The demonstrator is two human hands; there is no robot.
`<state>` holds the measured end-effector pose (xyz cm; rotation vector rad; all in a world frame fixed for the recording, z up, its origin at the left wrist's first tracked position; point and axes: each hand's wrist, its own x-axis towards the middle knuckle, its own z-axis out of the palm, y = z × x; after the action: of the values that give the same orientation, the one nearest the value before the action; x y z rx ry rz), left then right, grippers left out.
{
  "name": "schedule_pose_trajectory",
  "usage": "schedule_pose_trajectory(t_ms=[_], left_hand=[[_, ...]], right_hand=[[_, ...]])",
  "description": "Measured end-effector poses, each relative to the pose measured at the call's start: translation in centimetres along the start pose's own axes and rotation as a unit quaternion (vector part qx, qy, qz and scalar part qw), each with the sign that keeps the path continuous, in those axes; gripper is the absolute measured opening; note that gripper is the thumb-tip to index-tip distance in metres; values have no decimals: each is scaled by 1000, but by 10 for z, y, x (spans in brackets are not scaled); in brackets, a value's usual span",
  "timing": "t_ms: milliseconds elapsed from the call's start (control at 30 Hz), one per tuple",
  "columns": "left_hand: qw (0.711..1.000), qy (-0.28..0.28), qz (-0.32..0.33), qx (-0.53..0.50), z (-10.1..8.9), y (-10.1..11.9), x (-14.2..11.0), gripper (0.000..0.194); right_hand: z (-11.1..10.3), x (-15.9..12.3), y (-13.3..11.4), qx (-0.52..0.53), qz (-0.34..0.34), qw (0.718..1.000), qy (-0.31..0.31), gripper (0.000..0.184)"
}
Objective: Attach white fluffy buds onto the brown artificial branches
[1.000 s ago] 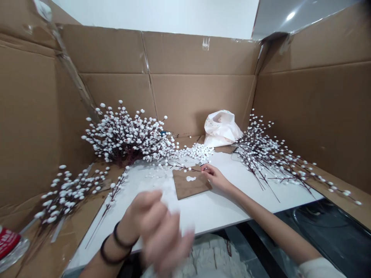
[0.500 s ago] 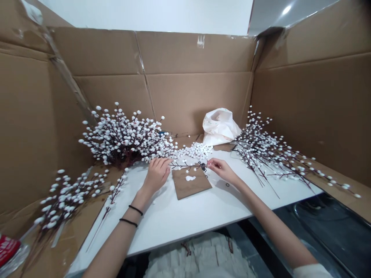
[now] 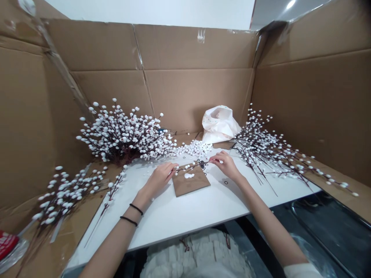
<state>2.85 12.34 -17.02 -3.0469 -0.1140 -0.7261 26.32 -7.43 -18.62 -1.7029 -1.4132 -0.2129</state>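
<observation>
A short pussy willow twig [image 3: 188,167] is pinched by the left hand [image 3: 160,178] and the right hand [image 3: 226,165] above a cardboard square [image 3: 189,184], and small black rings [image 3: 201,164] seem to be fitted onto it.

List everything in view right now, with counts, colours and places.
back-left branch bunch: one, white beads on dark red stems, behind the table's left side
right branch bunch: one, same colours, right of the table
front-left branch bunch: one, same colours, left of the table
short sprig: one, white and dark, above the card
loose beads: one heap, white, back of the table
kraft card: one, brown, mid-table
black rings: a small cluster at the sprig's right end, one more right of the card
plastic bag: one, white, back right
tabletop: one, white
cardboard walls: brown, around the back and sides
red packet: one, red, lower left
wristbands: two, black, left wrist
left hand: at the sprig's left end
right hand: beside the black rings
</observation>
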Motion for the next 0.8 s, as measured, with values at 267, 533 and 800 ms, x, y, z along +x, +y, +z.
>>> schedule_pose_trajectory(t_ms=[267,533,800], left_hand=[[988,-13,89,122,-4,0,1,29],[976,-55,138,162,-2,3,1,30],[979,-75,131,135,-1,4,1,28]], right_hand=[[7,-2,2,-47,-13,999,-10,29],[10,-5,2,-55,-1,998,-31,24],[12,-5,3,-68,15,996,-48,20]])
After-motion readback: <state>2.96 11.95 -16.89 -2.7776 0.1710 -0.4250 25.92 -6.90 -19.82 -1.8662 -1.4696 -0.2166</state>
